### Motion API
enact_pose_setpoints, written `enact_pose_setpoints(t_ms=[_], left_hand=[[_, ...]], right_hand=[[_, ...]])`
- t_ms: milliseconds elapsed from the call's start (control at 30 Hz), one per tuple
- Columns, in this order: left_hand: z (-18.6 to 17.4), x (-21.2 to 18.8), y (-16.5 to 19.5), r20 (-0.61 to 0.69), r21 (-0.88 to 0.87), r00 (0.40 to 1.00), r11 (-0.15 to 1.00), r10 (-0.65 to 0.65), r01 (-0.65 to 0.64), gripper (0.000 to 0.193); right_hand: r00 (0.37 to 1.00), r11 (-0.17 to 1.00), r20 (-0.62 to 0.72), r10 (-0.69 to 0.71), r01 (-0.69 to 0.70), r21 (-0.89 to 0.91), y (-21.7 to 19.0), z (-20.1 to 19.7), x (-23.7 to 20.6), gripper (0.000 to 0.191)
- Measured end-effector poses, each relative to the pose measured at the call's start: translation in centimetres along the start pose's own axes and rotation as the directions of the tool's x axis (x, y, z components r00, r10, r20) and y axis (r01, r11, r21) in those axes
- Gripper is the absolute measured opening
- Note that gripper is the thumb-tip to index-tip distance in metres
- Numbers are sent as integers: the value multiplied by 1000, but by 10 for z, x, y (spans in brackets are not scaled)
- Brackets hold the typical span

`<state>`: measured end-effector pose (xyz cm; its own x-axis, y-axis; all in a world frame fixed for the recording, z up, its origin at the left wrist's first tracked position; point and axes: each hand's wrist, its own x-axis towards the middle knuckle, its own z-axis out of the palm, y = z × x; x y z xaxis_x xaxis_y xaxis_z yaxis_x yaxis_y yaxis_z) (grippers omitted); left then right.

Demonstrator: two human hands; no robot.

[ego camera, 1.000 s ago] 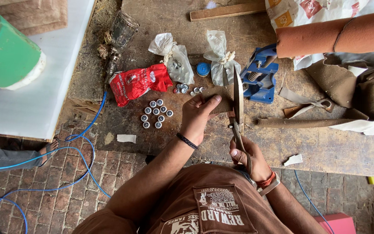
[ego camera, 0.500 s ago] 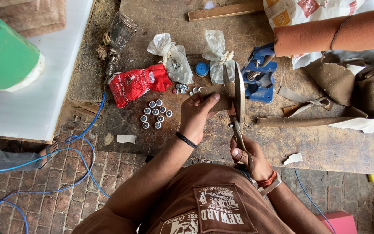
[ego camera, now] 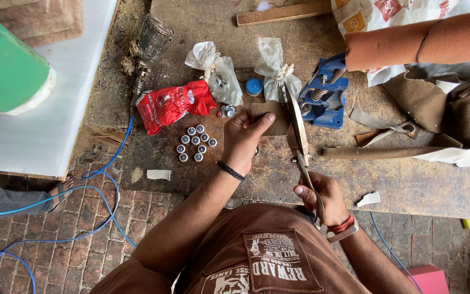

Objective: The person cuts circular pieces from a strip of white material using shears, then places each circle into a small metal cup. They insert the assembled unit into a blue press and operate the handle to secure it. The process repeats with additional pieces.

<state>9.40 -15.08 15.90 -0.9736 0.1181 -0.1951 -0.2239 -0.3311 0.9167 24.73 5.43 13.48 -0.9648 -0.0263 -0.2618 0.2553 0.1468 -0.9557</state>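
Pinching brown piece [ego camera: 270, 117] under left-hand fingers [ego camera: 257, 124], beside shears [ego camera: 298, 136].

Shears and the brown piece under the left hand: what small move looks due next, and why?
Probably squeezing the handles to close the blades. The right hand grips the shears by their handles, and the blades appear parted against the edge of the flat brown piece. The left hand holds that piece by the thumb on the wooden bench, so it looks steadied for a cut.
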Motion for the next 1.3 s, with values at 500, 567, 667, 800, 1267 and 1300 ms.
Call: enact_pose_setpoints(t_ms=[500,567,667,800,1267,1300], left_hand=[[26,-9,19,-71,-243,993,964,94,-109,43],[25,-7,19,-76,-221,993,970,90,-105,50],[19,-6,21,-25,-166,995,981,96,-99,53],[18,-8,21,18,-146,994,983,111,-107,53],[15,-6,28,144,1,956,966,255,-258,48],[13,-4,30,140,-6,966,975,220,-221,51]], right_hand=[[999,985,-9,32,-33,-167,-5,4,-5,36],[999,999,34,38,-38,5,-6,3,-6,36],[996,991,88,24,-35,127,-8,3,-5,41],[995,997,99,-28,20,77,-15,3,-4,45],[1000,993,5,-7,7,-117,-17,-5,-7,36],[1000,988,-12,2,-4,-154,-17,-5,-7,35]])
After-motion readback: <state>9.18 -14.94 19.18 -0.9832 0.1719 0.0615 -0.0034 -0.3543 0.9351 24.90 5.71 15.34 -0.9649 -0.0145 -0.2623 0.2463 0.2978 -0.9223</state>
